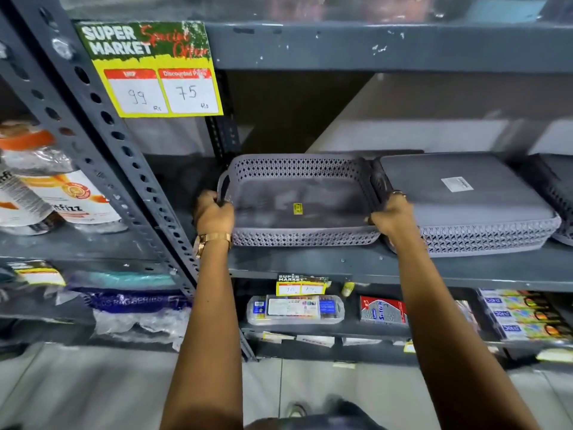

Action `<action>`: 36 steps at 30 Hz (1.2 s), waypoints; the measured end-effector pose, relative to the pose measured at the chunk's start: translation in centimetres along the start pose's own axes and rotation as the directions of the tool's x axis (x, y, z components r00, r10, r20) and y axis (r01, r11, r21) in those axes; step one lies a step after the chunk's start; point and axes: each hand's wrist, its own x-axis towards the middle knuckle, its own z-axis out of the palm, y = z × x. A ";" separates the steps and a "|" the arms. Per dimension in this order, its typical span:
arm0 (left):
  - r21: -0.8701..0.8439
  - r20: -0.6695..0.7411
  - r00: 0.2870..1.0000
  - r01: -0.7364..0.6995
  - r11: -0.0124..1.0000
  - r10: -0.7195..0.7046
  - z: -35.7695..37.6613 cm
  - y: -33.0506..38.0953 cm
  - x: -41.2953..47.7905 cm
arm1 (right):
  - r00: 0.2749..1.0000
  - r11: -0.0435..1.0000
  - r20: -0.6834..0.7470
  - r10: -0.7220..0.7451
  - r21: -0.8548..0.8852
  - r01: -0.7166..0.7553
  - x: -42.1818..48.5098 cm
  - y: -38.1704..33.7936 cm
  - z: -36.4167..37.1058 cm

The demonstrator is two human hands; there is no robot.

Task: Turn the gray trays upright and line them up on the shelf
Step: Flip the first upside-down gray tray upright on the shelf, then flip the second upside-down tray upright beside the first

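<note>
An upright gray tray (297,169) with perforated walls and a small yellow sticker inside rests on the dark metal shelf (310,265), at its left end. My left hand (214,212) grips its left handle and my right hand (391,216) grips its right rim. Right beside it lies a second gray tray (465,212) upside down, its flat bottom up with a white label. A third gray tray (555,187) shows partly at the right edge, cut off by the frame.
A slanted perforated upright (124,150) stands just left of my left hand. A yellow price sign (161,85) hangs from the shelf above. Bottles and packets fill the left shelves; boxes and a clear case sit on the shelf below.
</note>
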 end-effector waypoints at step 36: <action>0.408 0.089 0.982 -0.190 0.893 0.169 27.3 16.4 -19.5 | 0.950 0.998 0.309 -0.046 0.062 0.028 15.4 14.8 -25.2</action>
